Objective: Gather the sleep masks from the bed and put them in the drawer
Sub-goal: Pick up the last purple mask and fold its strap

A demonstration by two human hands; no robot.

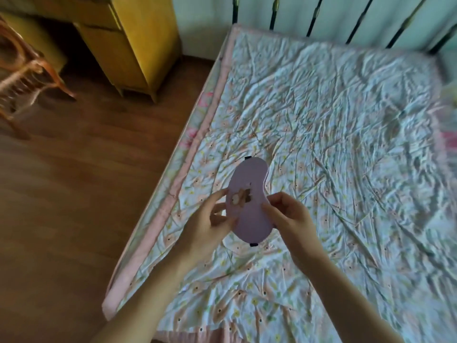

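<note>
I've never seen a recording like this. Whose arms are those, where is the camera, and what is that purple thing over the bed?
No machine here: these are a person's own two bare hands, filmed by one wide-angle camera worn on the head, looking forward and down. The purple thing is a lilac sleep mask with a small picture on it. The left hand and the right hand each grip one side of it, holding it above the bed, which has a wrinkled flowered cover. Across the wooden floor stands a yellow cabinet, with a chair beside it. I see no other masks on the bed.
</note>
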